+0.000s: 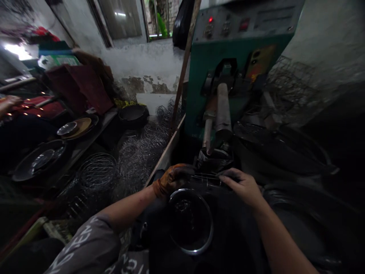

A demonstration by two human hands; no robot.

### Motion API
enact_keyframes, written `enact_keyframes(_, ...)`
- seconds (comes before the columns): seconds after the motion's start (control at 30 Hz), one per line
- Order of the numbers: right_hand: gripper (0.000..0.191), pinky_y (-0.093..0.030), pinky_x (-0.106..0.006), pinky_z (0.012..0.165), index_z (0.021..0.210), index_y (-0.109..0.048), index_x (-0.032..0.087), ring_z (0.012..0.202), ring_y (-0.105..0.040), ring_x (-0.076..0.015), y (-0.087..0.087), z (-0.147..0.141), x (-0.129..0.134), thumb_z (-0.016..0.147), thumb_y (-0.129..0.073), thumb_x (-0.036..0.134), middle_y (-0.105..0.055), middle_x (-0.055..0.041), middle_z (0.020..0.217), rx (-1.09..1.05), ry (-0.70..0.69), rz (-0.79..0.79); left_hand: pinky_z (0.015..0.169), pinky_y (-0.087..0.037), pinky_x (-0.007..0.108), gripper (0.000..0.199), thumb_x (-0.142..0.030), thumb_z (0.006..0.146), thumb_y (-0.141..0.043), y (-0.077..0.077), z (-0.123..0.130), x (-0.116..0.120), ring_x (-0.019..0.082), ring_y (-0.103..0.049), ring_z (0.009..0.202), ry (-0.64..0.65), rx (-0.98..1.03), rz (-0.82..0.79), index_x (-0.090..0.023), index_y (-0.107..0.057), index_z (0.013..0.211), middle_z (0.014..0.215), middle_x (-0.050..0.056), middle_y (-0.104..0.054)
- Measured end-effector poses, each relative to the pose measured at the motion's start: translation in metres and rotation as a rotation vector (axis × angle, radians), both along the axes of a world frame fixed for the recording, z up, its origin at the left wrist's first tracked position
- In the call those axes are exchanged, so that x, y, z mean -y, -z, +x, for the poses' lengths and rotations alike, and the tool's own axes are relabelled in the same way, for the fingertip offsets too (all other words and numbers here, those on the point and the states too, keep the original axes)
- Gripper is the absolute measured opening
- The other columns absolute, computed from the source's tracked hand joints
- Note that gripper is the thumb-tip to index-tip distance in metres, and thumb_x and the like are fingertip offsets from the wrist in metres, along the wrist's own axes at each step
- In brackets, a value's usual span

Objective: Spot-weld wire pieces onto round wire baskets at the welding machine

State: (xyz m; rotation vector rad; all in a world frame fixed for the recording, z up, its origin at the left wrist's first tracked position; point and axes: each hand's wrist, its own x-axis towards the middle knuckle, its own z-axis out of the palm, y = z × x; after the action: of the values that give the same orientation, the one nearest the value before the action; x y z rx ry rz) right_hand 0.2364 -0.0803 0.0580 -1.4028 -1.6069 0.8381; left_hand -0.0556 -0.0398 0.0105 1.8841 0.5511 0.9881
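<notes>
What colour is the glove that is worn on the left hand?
The glove is orange-brown with dark, blackish patches, best seen in the head view.

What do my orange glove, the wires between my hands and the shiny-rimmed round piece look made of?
Glove: perhaps leather or coated fabric; dull, dark-stained, creased at the cuff.
Wires: probably metal; thin, glinting strands.
Round piece: rim likely polished metal, from its bright highlights; inside too dark to tell.

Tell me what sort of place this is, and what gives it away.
Probably a small metalworking shop: a green machine with a control panel and thick projecting arms, heaped wire pieces, and a round wire grid.
</notes>
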Motion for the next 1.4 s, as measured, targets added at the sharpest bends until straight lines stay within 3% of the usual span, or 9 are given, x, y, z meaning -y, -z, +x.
enact_keyframes(0.1,0.031,-0.059,-0.033,0.070,0.073,-0.077,0.025,0.070,-0.073,-0.0240,0.005,0.000,-0.002,0.080,-0.073,0.054,-0.077,-0.0046,0.072,0.003,0.054,0.026,0.103,-0.057,0.046,0.041,-0.046,0.092,-0.073,0.005,0.002,0.001,0.032,-0.069,0.120,0.051,0.114,0.027,-0.019,-0.075,0.122,0.131,0.014,-0.072)
enact_keyframes(0.3,0.036,-0.056,-0.034,0.065,0.070,-0.073,0.025,0.065,-0.070,-0.0238,0.013,-0.002,-0.008,0.078,-0.071,0.060,-0.074,-0.0043,0.067,0.026,0.160,0.049,0.104,-0.057,0.041,0.046,-0.037,0.090,-0.076,-0.012,0.005,0.006,0.029,-0.072,0.118,0.042,0.015,0.066,-0.020,-0.070,0.132,0.132,0.011,-0.073)
enact_keyframes(0.47,0.044,-0.055,-0.035,0.064,0.068,-0.069,0.025,0.065,-0.070,-0.0248,0.023,-0.009,-0.014,0.078,-0.068,0.068,-0.073,-0.0045,0.065,0.051,0.272,0.079,0.102,-0.059,0.041,0.074,-0.053,0.080,-0.082,0.007,0.014,0.008,0.030,-0.071,0.118,-0.087,-0.112,0.413,-0.020,-0.062,0.144,0.138,0.014,-0.069)
enact_keyframes(0.6,0.037,-0.056,-0.034,0.068,0.075,-0.073,0.026,0.072,-0.072,-0.0251,0.028,-0.012,-0.014,0.081,-0.066,0.062,-0.077,-0.0043,0.074,0.085,0.227,0.085,0.099,-0.060,0.045,0.046,-0.043,0.090,-0.068,0.030,0.021,-0.002,0.029,-0.073,0.112,-0.283,-0.128,0.480,-0.018,-0.068,0.128,0.123,0.014,-0.075)
enact_keyframes(0.7,0.034,-0.056,-0.034,0.070,0.078,-0.075,0.026,0.076,-0.074,-0.0252,0.028,-0.008,-0.013,0.083,-0.065,0.058,-0.079,-0.0040,0.078,0.098,0.174,0.084,0.100,-0.060,0.045,0.037,-0.040,0.090,-0.069,0.029,0.023,-0.014,0.027,-0.071,0.115,-0.329,-0.129,0.394,-0.019,-0.070,0.121,0.126,0.013,-0.072)
enact_keyframes(0.83,0.040,-0.056,-0.036,0.072,0.077,-0.073,0.026,0.075,-0.073,-0.0268,0.027,-0.001,-0.017,0.078,-0.064,0.065,-0.078,-0.0052,0.075,0.129,0.311,0.102,0.103,-0.058,0.043,0.070,-0.053,0.079,-0.083,0.017,0.030,-0.025,0.031,-0.068,0.124,-0.182,-0.088,0.525,-0.018,-0.063,0.136,0.139,0.017,-0.065)
enact_keyframes(1.03,0.040,-0.054,-0.036,0.069,0.071,-0.070,0.026,0.073,-0.071,-0.0270,0.021,0.001,-0.028,0.073,-0.064,0.065,-0.076,-0.0059,0.071,0.115,0.394,0.081,0.100,-0.060,0.047,0.087,-0.066,0.083,-0.074,0.020,0.044,-0.029,0.034,-0.070,0.119,-0.253,-0.205,0.677,-0.014,-0.053,0.149,0.131,0.019,-0.070)
enact_keyframes(1.23,0.039,-0.054,-0.037,0.070,0.070,-0.071,0.025,0.072,-0.071,-0.0267,0.014,0.012,-0.031,0.066,-0.067,0.063,-0.076,-0.0059,0.071,0.014,0.473,-0.016,0.090,-0.062,0.045,0.069,-0.063,0.087,-0.070,0.030,0.053,-0.031,0.029,-0.073,0.105,-0.345,-0.120,0.757,-0.019,-0.058,0.140,0.119,0.014,-0.073)
enact_keyframes(1.4,0.038,-0.052,-0.033,0.062,0.070,-0.070,0.025,0.064,-0.068,-0.0237,0.015,0.019,-0.035,0.069,-0.069,0.063,-0.074,-0.0049,0.066,0.013,0.462,-0.045,0.090,-0.062,0.043,0.033,-0.035,0.090,-0.064,0.029,0.060,-0.038,0.027,-0.073,0.111,-0.357,-0.068,0.786,-0.018,-0.063,0.119,0.119,0.014,-0.073)
